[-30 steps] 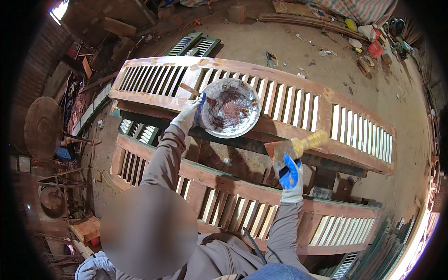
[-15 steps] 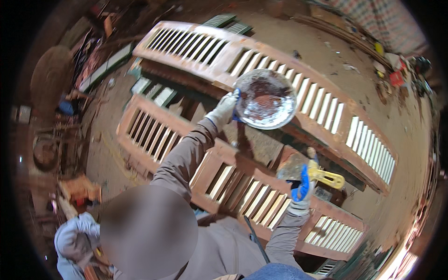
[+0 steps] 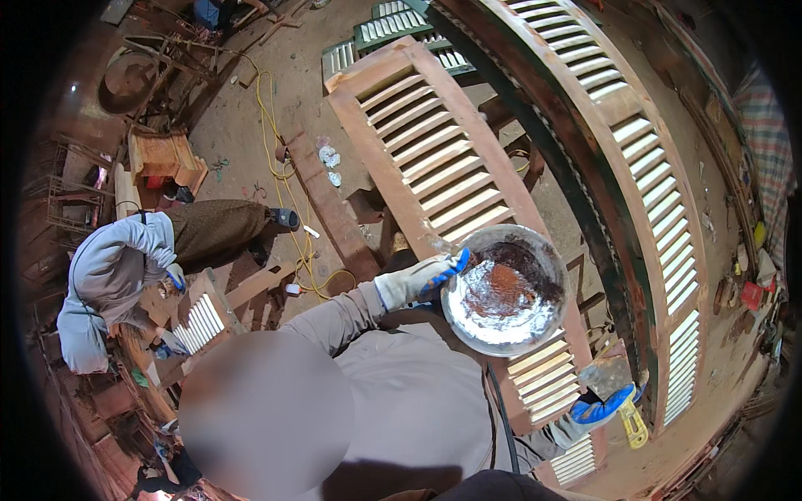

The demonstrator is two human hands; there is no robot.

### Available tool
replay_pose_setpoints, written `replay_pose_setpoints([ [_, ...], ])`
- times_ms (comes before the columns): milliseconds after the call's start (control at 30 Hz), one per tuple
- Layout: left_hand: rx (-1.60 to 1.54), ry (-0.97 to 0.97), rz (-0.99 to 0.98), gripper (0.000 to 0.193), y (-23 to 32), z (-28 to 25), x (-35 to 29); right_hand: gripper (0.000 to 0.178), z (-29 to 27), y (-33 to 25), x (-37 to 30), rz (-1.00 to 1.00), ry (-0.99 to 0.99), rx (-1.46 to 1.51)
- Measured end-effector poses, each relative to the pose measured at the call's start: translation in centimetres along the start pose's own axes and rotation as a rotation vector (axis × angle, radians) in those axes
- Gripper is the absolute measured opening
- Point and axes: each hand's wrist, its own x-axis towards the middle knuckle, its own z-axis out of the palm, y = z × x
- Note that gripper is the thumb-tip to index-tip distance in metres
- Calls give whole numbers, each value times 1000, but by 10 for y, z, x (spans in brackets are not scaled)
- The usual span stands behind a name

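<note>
Reddish-brown filler paste, that's what is smeared inside the round metal bowl [image 3: 505, 290], and the left hand [image 3: 422, 280] in its white-and-blue glove is clamped on the bowl's left rim, holding it up over the near end of the louvered wooden shutter [image 3: 451, 184]. Compared with a second ago the whole view has swung: the shutters ran across the picture before, now they run away toward the far right, and the bowl sits lower and closer to the body. The right hand [image 3: 603, 407] has dropped to the lower right and is closed around the yellow handle of a putty knife [image 3: 622, 397], blade up, just beside the shutter's near corner, where earlier it was held up in front of the slats. To me that reads as a pause between loading and spreading, with the knife off both bowl and wood. A second, longer shutter [image 3: 643, 167] lies to the right. On the left, another person in a grey jacket [image 3: 109, 275] crouches on the dirt floor [image 3: 242, 125] over a smaller louvered panel [image 3: 200, 321].
</note>
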Motion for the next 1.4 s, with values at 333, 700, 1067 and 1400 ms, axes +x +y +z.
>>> replay_pose_setpoints([
  [333,64,391,317,26,70,-65,-150,35,204,-103,-49,392,-251,6],
  [700,305,484,802,30,62,-91,-164,32,363,-152,-114,-547,-980,-257],
  [1067,416,594,734,62,37,-30,-159,50,354,-136,-113,-611,-1162,-458],
  [1400,501,521,1091,61,32,-69,-128,26,360,-107,-122,-324,-915,121],
])
